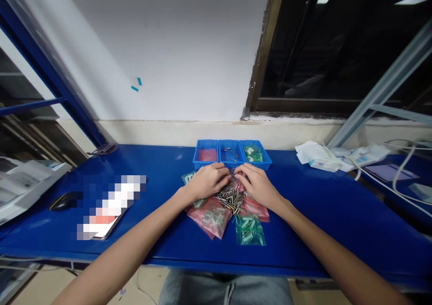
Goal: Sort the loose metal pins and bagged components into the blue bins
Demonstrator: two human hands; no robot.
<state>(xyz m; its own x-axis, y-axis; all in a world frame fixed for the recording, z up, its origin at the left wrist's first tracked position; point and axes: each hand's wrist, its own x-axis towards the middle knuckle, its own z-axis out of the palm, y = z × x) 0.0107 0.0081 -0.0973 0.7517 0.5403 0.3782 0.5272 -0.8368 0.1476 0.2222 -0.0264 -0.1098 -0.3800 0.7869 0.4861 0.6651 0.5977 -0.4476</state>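
A heap of small metal pins (233,200) lies on the blue table, with pink bags (213,218) and a green bag (250,229) around its front. My left hand (209,179) is over the heap's left side, fingers curled inward. From the right, my right hand (257,182) meets it, fingers bent and pressed together. Between the fingertips, something thin seems to be pinched, too small to make out. Just behind both hands stand three joined blue bins: the left bin (205,145) holds a pink bag, the middle bin (231,144) a few metal pieces, the right bin (251,144) a green bag.
On the left of the blue table (162,246) are a black mouse (62,201) and a partly pixelated flat object (113,212). White packets (319,157), cables (381,185) and a flat device (391,172) lie at the right. A wall and window rise behind.
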